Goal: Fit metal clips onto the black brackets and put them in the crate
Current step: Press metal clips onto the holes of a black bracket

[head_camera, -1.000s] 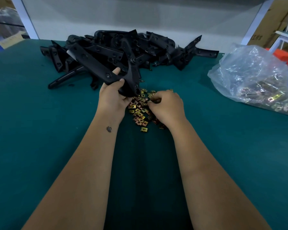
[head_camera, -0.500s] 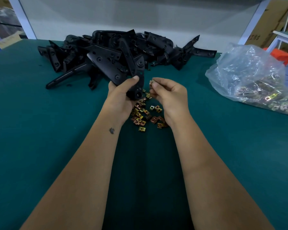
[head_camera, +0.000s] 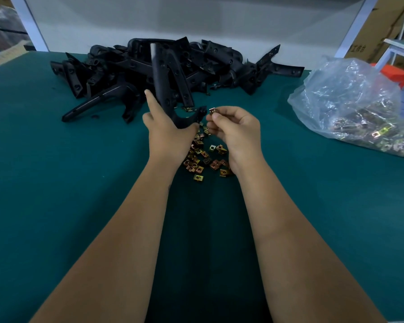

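Two bare forearms reach out over the green surface [head_camera: 56,183], side by side. Between the wrists lies a loose scatter of metal clips [head_camera: 202,157], gold and coppery, some tucked partly under the left hand.

The left hand [head_camera: 167,134] has its grip clamped round the lower curved end of a black bracket [head_camera: 161,75], thumb pointing up along one side and fingers wrapped under the bend. The bracket stands nearly upright, its long arm rising away from the hand, and its hooked lower tip points across toward the other hand.

The right hand [head_camera: 234,127] hovers above the scatter, its grip pinched together on a single clip [head_camera: 212,110] between thumb and forefinger. That clip sits just beside the bracket's hooked tip; I cannot tell whether they touch.

Farther back, a tangled heap of brackets [head_camera: 117,68] sprawls across the far part of the surface. Off to the right sits a crumpled clear plastic bag [head_camera: 350,99] with more clips showing through near its bottom. Behind it stand cardboard boxes [head_camera: 378,26] and a white wall.
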Demonstrator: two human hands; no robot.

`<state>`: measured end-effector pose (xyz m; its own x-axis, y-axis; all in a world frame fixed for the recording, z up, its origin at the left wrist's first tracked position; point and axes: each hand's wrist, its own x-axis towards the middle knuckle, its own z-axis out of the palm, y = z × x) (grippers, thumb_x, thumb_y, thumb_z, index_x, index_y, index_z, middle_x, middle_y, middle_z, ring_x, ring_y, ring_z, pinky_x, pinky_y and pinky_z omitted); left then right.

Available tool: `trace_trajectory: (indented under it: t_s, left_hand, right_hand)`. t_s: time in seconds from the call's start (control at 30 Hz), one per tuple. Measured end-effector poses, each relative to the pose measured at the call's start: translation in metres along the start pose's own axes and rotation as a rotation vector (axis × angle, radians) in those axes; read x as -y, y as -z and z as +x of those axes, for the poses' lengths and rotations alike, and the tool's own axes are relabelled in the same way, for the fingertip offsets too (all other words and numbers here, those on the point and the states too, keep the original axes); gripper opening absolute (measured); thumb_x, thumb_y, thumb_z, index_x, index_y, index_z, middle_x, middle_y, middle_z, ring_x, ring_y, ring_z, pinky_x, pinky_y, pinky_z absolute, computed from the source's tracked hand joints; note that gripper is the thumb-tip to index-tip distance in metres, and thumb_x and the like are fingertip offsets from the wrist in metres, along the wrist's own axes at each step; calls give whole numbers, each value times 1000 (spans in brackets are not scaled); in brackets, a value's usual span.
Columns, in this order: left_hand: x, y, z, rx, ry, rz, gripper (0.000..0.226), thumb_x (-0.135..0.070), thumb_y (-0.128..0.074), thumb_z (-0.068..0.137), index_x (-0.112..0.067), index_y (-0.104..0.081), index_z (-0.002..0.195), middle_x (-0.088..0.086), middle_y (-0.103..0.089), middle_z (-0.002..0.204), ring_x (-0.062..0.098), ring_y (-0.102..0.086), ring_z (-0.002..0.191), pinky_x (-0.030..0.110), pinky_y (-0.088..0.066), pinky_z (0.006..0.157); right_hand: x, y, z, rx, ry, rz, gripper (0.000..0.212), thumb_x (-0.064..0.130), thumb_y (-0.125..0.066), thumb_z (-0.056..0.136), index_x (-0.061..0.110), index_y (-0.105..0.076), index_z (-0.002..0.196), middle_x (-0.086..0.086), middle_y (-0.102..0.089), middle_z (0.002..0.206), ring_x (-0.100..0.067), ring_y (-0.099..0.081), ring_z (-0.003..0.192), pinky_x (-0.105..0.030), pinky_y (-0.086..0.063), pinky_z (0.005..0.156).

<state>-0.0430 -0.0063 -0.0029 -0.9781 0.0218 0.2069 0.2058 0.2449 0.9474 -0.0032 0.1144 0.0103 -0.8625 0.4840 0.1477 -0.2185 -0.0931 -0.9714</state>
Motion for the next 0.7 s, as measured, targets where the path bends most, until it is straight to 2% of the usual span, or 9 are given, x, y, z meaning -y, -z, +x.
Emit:
trace_trajectory:
  t_s: [0.07, 0.13, 0.17, 0.2, 0.27, 0.33, 0.4, 0.53, 0.7]
  left_hand:
    - [-1, 1, -1, 0, 0, 119, 108, -27, -72, 86, -21, 9, 157, -2, -26, 131, -6, -44, 99, -5, -29, 78]
    - [-4, 2, -2, -43, 18, 320, 104, -34, -69, 88, -18, 6, 157, 7, -21, 152, 22, -31, 134, 23, -26, 108]
    - [-5, 2, -3, -71, 18, 411, 102, -37, -68, 87, -19, 4, 158, 8, -14, 158, 28, -18, 143, 38, -19, 114]
    - [-6, 2, -4, -104, -9, 452, 100, -37, -68, 87, -22, 0, 158, 7, -11, 161, 29, -10, 146, 44, -15, 115]
    - [-10, 3, -6, -144, -146, 366, 85, -32, -68, 86, -29, -19, 156, -2, -24, 158, 23, -14, 144, 43, -16, 114]
    - [-13, 3, -8, -78, -282, 189, 62, -22, -67, 86, -30, -45, 144, -11, -50, 137, 15, -29, 135, 39, -26, 114]
    - [-15, 1, -12, 10, -328, 87, 46, -13, -65, 85, -26, -61, 129, -15, -61, 115, 12, -44, 124, 37, -37, 109]
    - [-18, 0, -16, 95, -298, -37, 36, -10, -68, 83, -26, -67, 115, -10, -68, 100, 7, -60, 106, 35, -47, 100]
    - [-18, 2, -12, 114, -285, -113, 34, -10, -73, 85, -21, -67, 117, -8, -70, 99, 7, -63, 104, 28, -48, 96]
  right_hand:
    - [0, 0, 0, 2, -10, 5, 9, -3, -65, 88, 6, -68, 89, -6, -72, 80, -10, -68, 69, -24, -56, 69]
    - [0, 0, 0, 1, -17, -10, 9, -1, -67, 86, 9, -69, 85, -5, -70, 78, -9, -65, 67, -24, -56, 69]
    - [0, 0, 0, 3, -27, -8, 10, 0, -68, 86, 10, -69, 82, -3, -68, 75, -9, -63, 66, -24, -56, 69]
    - [1, 0, 0, 6, -42, 5, 12, 1, -69, 86, 11, -69, 80, -2, -65, 72, -10, -60, 64, -25, -55, 68]
    - [2, 0, -1, 19, -75, 55, 15, 0, -68, 86, 12, -68, 77, -2, -63, 71, -11, -58, 64, -25, -54, 64]
    - [5, -1, -1, 42, -114, 116, 17, 0, -67, 86, 12, -67, 74, -3, -64, 72, -13, -60, 65, -25, -54, 63]
    - [6, -1, -1, 76, -148, 161, 18, 0, -66, 86, 11, -64, 72, -4, -66, 71, -15, -62, 66, -29, -55, 64]
    - [6, 0, -1, 128, -182, 169, 24, 2, -64, 87, 13, -59, 66, -3, -65, 71, -16, -62, 68, -34, -53, 69]
    - [6, 1, -1, 149, -181, 179, 26, 5, -64, 87, 16, -64, 64, 1, -68, 68, -12, -60, 64, -25, -50, 62]
